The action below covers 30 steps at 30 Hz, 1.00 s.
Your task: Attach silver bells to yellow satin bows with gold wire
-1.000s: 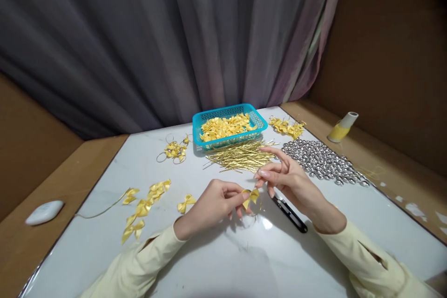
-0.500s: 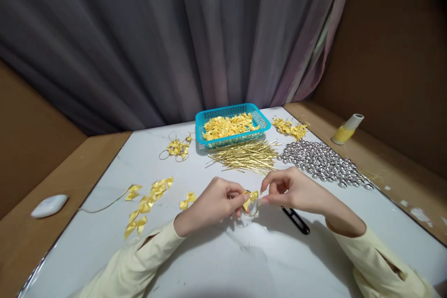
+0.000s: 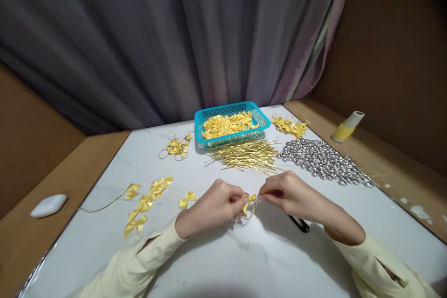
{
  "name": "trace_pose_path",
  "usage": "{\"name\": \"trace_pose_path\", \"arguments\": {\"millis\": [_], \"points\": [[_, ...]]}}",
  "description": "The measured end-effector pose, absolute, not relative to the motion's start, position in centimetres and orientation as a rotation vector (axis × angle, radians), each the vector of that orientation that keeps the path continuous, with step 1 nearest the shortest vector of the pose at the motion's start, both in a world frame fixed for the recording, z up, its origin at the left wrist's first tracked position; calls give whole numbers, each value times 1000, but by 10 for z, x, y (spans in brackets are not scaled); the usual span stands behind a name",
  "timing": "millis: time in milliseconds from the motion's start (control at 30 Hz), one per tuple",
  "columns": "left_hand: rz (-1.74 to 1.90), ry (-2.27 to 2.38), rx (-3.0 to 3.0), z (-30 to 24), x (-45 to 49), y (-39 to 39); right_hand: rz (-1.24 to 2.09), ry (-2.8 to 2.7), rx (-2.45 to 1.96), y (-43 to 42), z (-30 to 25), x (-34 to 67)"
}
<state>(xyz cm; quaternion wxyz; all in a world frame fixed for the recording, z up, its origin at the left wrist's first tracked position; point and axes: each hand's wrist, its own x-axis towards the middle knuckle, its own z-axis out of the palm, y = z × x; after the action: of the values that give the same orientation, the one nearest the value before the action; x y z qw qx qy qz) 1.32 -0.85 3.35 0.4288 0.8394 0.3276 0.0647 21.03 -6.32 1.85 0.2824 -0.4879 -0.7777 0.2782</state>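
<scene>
Both hands meet low over the white table [image 3: 223,260], near its front middle. My left hand [image 3: 214,207] is closed, pinching a small yellow ribbon bow [image 3: 250,201] between thumb and fingertips. My right hand [image 3: 291,194] is also closed and pinches the same bow from the right; a thin wire loop hangs under the bow. Black snips [image 3: 299,224] lie on the table partly under my right wrist. Beyond the hands lies a pile of gold wire ties [image 3: 246,156].
A turquoise basket [image 3: 199,125] of yellow bows stands at the back. Silver bells [image 3: 323,163] are heaped at the right, finished bows [image 3: 289,126] behind them. Loose bows [image 3: 150,198] and a looped cluster [image 3: 176,149] lie left. A white mouse-like object [image 3: 48,205] and a yellow spool [image 3: 345,128] sit on the wooden desk.
My right hand came down from an open pose and closed on the bow that my left hand holds. Both hands drew together.
</scene>
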Motion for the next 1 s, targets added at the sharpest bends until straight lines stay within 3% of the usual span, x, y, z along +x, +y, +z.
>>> {"name": "trace_pose_path", "arguments": {"millis": [467,833,1000], "points": [[113,776,2012,36,12,-3,649,-2097,-1314,-64,12,203],[139,744,1623,60,12,0,1386,-1502,-1387,-60,22,200],[160,751,1642,61,10,-1,1539,-1323,-1330,-60,25,200]]}}
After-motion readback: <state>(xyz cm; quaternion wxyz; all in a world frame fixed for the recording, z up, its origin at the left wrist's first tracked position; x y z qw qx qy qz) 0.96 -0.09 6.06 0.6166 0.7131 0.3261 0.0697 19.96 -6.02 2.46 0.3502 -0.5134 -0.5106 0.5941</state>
